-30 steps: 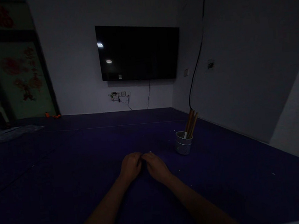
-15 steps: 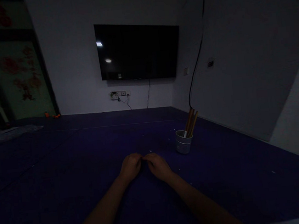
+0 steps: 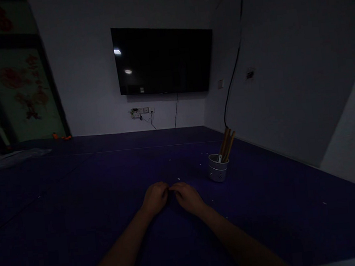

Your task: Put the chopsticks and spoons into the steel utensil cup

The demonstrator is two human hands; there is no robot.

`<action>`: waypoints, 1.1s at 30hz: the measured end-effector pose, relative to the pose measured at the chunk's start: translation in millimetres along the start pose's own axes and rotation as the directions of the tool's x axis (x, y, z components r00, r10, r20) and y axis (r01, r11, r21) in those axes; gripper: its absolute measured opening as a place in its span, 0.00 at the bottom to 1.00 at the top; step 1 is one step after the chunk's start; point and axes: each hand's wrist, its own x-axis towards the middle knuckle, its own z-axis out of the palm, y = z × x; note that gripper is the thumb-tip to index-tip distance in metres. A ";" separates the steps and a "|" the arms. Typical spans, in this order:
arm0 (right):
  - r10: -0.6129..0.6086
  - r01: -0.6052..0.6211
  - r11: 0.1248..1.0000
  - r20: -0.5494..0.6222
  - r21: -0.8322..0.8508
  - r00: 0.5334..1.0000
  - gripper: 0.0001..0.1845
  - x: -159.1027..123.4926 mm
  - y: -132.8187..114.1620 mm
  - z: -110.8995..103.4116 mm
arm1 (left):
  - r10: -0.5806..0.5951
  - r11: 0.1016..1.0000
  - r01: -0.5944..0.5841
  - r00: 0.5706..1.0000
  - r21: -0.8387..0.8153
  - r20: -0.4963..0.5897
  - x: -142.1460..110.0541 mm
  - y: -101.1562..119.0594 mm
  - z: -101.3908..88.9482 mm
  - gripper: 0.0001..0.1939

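Note:
In the dim head view, my left hand (image 3: 155, 198) and my right hand (image 3: 187, 196) meet at the fingertips, low over a dark blue-purple surface (image 3: 112, 173). The fingers of both hands curl inward and look closed. Their tips are mostly turned away from me, so whatever is between them, if anything, is hidden. A small white scrap (image 3: 178, 179) lies just beyond my right hand. To the right of that hand stands a grey round holder (image 3: 218, 173) with several chopsticks (image 3: 227, 144) and a whitish handle leaning out of it.
More white scraps are scattered around the surface. A black television (image 3: 163, 60) hangs on the far wall above sockets (image 3: 143, 110) and cords. Clear plastic sheeting (image 3: 15, 158) lies at the far left, near small orange things (image 3: 66, 138) and a decorated door (image 3: 23, 90).

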 end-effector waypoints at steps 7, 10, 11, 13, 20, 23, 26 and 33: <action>0.006 -0.006 1.000 0.024 -0.007 1.000 0.21 0.0 0.4 -0.4 | 0.002 1.000 -0.003 1.000 0.022 0.028 1.0 0.4 0.2 0.12; 0.002 -0.002 1.000 0.028 -0.001 1.000 0.20 0.3 1.8 0.6 | 0.007 1.000 -0.008 1.000 0.029 0.026 1.1 0.5 0.3 0.12; 0.005 -0.005 1.000 0.031 -0.001 1.000 0.20 0.5 2.1 0.8 | 0.008 1.000 -0.009 1.000 0.030 0.025 1.0 0.5 0.2 0.12; 0.012 -0.012 1.000 0.047 -0.002 0.999 0.21 1.0 2.5 0.8 | 0.010 1.000 -0.010 1.000 0.026 0.027 0.6 0.8 -0.1 0.11; 0.031 -0.030 1.000 0.075 -0.008 0.997 0.19 1.5 1.8 0.5 | 0.014 1.000 -0.015 0.999 0.011 0.043 -0.6 1.3 -0.6 0.12; 0.036 -0.036 0.999 0.069 -0.011 0.997 0.19 1.1 1.2 0.6 | 0.006 1.000 -0.007 0.998 0.014 0.060 -0.4 1.0 -0.5 0.12; 0.037 -0.036 0.999 0.081 -0.013 0.996 0.20 0.9 0.8 0.1 | -0.006 1.000 0.004 0.997 0.030 0.072 -0.1 1.4 -1.0 0.11; 0.039 -0.038 0.999 0.086 -0.017 0.996 0.20 1.0 -0.8 -1.9 | 0.002 0.999 -0.005 0.997 0.037 0.072 -0.1 3.2 -2.7 0.11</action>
